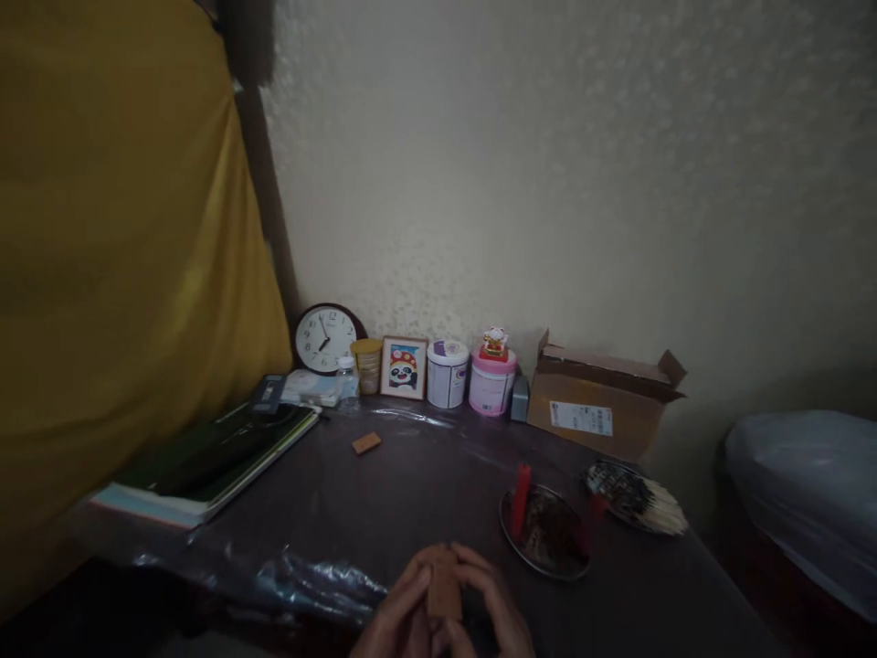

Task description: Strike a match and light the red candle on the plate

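Observation:
A small brown, flat rectangular box [445, 587], the size of a matchbox, is held upright between both hands near the table's front edge. My left hand [404, 608] grips its left side, with the thumb against the face. From the right, my right hand [488, 594] has its fingers curled round the upper edge and its thumb near the bottom. A similar brown box [366, 443] lies flat on the dark table [411, 484] farther back. Right of my hands, a red candle [522, 501] stands on a round metal dish [552, 571] with dark residue in it.
A pile of pale sticks with blackened ends [640, 501] lies at right, before an open cardboard box [593, 411]. Along the wall stand a clock [325, 338], a framed panda picture [403, 368] and tins [448, 376]. Books [212, 466] lie left by a yellow curtain [137, 228].

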`<state>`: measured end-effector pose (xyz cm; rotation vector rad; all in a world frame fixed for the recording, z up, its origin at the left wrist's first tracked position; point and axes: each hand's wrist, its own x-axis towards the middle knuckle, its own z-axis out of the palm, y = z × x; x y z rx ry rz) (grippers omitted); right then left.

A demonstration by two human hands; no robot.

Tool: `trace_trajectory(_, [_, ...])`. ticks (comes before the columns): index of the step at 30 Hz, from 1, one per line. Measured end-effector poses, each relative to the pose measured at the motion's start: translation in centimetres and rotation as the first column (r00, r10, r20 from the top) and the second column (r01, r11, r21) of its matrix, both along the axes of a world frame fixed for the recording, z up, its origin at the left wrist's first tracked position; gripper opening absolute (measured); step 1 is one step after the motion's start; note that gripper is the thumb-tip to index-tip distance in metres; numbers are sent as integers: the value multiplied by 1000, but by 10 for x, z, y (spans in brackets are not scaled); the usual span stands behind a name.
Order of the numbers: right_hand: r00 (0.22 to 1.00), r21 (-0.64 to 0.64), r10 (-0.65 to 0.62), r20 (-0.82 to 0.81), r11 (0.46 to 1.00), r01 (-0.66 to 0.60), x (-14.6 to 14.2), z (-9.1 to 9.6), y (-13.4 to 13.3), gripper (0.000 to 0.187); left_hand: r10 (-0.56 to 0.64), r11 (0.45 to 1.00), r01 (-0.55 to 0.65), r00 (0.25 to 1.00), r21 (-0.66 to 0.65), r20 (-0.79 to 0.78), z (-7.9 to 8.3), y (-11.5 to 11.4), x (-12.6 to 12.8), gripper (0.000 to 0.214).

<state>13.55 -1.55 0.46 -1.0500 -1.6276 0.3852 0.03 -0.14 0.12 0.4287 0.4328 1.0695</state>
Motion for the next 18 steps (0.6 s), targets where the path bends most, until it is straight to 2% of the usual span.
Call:
trace_trajectory(2, [997,-21,59,46,998,-58,0,4,-1,34,-31,999,31,999,-6,35,3,-3,0,21])
trace_trajectory(5, [993,-62,102,57,993,-99,-2,10,-4,34,27,1000,-27,998,3,51,8,-5,-1,18])
trace_trajectory(13, [994,-109,79,-70,990,-86,-12,6,-7,29,39,999,-39,999,-14,3,7,-5,-1,24])
trace_trajectory(18, [992,-96,77,-101,992,-87,-13,6,-7,31,53,999,-53,998,-12,15,9,-6,1,25])
